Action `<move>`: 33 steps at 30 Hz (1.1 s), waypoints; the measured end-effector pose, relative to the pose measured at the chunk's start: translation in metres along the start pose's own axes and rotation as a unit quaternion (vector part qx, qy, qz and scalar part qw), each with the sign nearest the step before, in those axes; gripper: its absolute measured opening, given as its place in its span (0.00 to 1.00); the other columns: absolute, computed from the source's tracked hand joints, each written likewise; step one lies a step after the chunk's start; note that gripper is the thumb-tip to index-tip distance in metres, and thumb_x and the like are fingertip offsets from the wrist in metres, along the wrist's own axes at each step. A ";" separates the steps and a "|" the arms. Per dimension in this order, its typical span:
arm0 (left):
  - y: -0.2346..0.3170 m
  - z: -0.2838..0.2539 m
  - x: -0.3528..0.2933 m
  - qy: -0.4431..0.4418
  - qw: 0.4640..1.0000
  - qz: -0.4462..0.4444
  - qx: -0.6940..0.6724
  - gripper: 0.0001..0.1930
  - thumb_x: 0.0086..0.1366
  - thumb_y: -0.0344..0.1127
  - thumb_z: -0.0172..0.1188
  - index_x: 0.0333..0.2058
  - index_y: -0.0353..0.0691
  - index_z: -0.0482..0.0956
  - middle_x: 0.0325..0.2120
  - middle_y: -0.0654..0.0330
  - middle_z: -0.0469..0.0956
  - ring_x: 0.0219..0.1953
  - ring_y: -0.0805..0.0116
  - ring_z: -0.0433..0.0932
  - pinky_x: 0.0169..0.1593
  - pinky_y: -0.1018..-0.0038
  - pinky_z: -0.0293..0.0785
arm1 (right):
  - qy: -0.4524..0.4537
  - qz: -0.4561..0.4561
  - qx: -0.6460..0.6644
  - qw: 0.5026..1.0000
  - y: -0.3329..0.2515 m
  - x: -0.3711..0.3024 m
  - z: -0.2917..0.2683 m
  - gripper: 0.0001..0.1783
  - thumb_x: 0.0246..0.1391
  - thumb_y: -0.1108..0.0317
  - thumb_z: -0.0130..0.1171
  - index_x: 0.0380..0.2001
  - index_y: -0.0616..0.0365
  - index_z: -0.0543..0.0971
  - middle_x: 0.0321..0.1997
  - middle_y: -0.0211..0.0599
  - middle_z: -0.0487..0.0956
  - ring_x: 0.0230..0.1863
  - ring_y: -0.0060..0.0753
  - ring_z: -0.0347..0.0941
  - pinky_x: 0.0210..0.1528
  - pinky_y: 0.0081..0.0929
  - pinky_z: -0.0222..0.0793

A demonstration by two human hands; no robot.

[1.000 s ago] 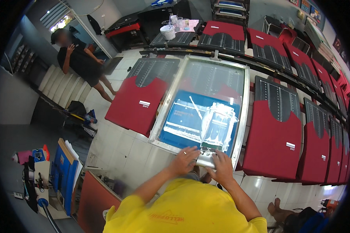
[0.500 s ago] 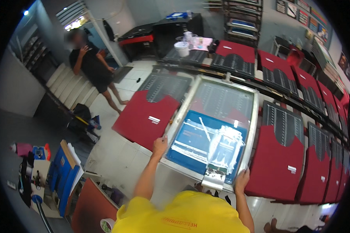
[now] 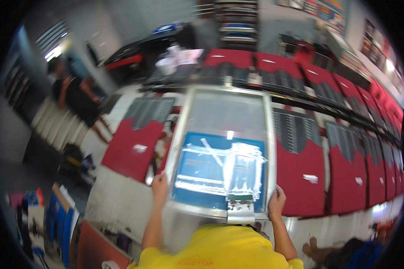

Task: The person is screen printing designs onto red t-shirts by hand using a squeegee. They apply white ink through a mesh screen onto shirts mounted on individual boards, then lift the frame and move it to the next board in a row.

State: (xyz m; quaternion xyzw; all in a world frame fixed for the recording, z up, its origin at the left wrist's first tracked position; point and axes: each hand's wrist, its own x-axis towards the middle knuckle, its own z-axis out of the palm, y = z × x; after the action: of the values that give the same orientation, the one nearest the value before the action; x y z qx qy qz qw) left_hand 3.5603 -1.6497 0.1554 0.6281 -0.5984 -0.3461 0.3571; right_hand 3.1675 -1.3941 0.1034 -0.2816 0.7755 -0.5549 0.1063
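Observation:
Before me lies a screen-printing screen (image 3: pixel 268 139) with a pale metal frame, its mesh blue nearer me and greyish beyond. My left hand (image 3: pixel 159 186) is closed on the frame's left side near the front corner. At the right side, my right hand (image 3: pixel 277 202) grips the frame close to its near corner. White ink (image 3: pixel 244 168) is smeared over the blue part. A metal squeegee (image 3: pixel 240 210) rests at the screen's near end. Under the screen, a strip of dark red cloth shows along its left edge.
Dark red garment pieces lie on grey boards, one at left (image 3: pixel 132 145) and another at right (image 3: pixel 298 179), with several more beyond. A white tub (image 3: pixel 166 66) stands at the back. Another person (image 3: pixel 78 98) stands at far left. Near left is a brown-red panel (image 3: pixel 101 246).
The view has swung right. The screen has turned to sit straighter, and a gap now shows between it and the left garment piece. Both hands keep their hold on the frame.

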 end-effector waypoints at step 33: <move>-0.039 0.027 0.030 -0.089 0.995 0.008 -0.044 0.20 0.70 0.41 0.49 0.35 0.25 0.80 0.21 0.54 0.76 0.26 0.63 0.74 0.35 0.64 0.69 | 0.069 0.040 -0.040 0.996 -0.015 -0.010 0.009 0.16 0.57 0.80 0.45 0.45 0.71 0.79 0.36 0.41 0.82 0.38 0.28 0.77 0.45 0.24 0.71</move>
State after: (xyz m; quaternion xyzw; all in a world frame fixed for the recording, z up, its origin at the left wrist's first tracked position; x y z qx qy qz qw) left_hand 3.5579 -1.6795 0.1083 0.5735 -0.6169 -0.4242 0.3325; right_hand 3.1849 -1.3995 0.1123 -0.2156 0.8135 -0.5364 0.0633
